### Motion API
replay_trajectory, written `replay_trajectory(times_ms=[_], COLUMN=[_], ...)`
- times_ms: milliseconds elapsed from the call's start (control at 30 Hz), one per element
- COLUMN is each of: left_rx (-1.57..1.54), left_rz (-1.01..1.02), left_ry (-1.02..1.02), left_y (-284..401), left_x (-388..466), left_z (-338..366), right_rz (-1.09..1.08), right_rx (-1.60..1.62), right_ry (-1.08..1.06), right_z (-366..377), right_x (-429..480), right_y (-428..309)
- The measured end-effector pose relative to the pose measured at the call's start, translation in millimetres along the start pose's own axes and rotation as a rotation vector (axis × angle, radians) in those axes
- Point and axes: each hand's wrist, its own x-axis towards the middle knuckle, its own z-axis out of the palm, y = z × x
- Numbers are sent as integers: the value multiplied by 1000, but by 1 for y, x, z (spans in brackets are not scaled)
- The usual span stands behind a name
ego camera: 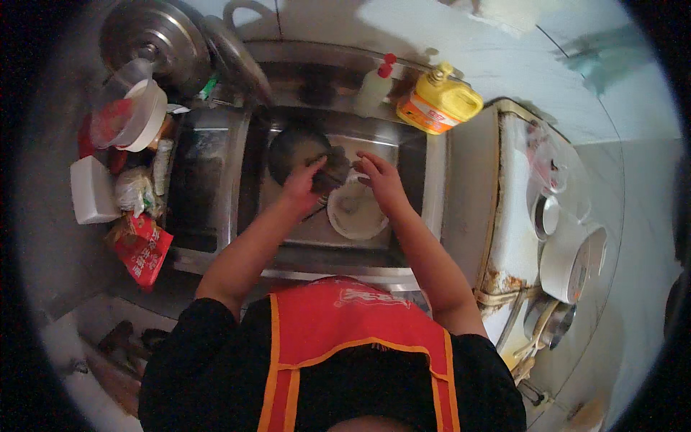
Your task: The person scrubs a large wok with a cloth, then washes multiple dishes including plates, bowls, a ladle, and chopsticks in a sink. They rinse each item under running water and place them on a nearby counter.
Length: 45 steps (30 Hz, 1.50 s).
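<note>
Both of my hands are over the right basin of a stainless steel sink (270, 221). My left hand (303, 186) grips a dark object (336, 166), its thumb lying over the near side; blur hides exactly what it is. Behind that hand a dark round pan or bowl (289, 148) sits in the basin, partly covered. My right hand (379, 181) hovers just right of the dark object, fingers bent and apart, with nothing visible in them. Below it rests a white round dish (356, 216). A thin dark utensil (314, 212) lies to the dish's left.
A pump bottle (374, 90) and yellow jug (445, 102) stand behind the basin. Left are the second basin (197, 189), pot lids (156, 46), plastic containers (146, 116) and a red packet (141, 251). A worn white cabinet (513, 205) holding pots stands right.
</note>
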Motion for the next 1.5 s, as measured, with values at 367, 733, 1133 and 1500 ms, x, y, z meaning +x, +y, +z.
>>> replay_trajectory(times_ms=[367, 733, 1133, 1500], left_rx=[1982, 1920, -233, 68], left_rz=[996, 1018, -188, -125], left_ry=[714, 477, -205, 69], left_y=[205, 124, 16, 16], left_x=[23, 10, 84, 66], left_z=[-97, -75, -61, -71], right_rz=[196, 325, 117, -268], right_rx=[79, 79, -157, -774], right_ry=[-77, -104, -38, 3], right_z=[0, 27, 48, 65], right_x=[48, 61, 82, 69], right_y=[11, 32, 48, 61])
